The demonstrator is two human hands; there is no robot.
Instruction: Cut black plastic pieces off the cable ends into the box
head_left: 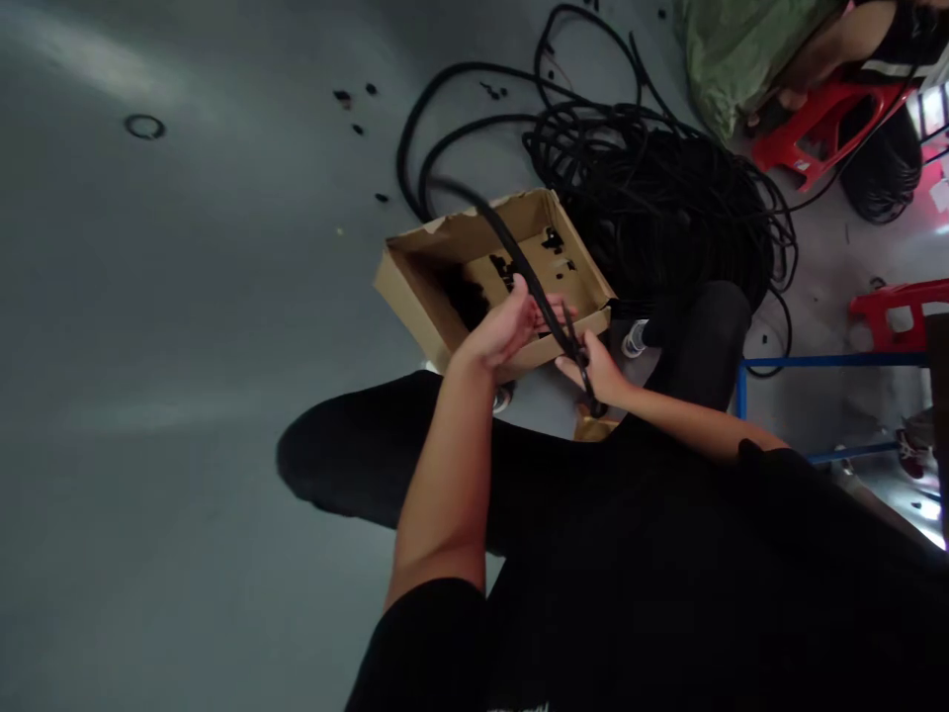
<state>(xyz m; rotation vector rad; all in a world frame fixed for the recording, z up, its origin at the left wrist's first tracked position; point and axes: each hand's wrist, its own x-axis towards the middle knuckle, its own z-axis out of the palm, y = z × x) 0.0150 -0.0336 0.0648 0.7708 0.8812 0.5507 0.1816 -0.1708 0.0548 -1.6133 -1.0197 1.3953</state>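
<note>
A thick black rubber strip arches over an open cardboard box toward my lap. My left hand holds the strip near its end, thumb on one side and fingers stretched along the other. In my right hand is a pair of dark scissors, the blades pointing up beside the strip's end. Whether the blades touch the strip I cannot tell. Small black pieces lie on the bottom of the box, with a larger dark heap in its left corner.
A large tangle of black strip lies on the floor beyond the box. Black scraps and a black ring are on the floor. Another person sits at upper right by a red stool and a green sack. A blue metal frame stands right.
</note>
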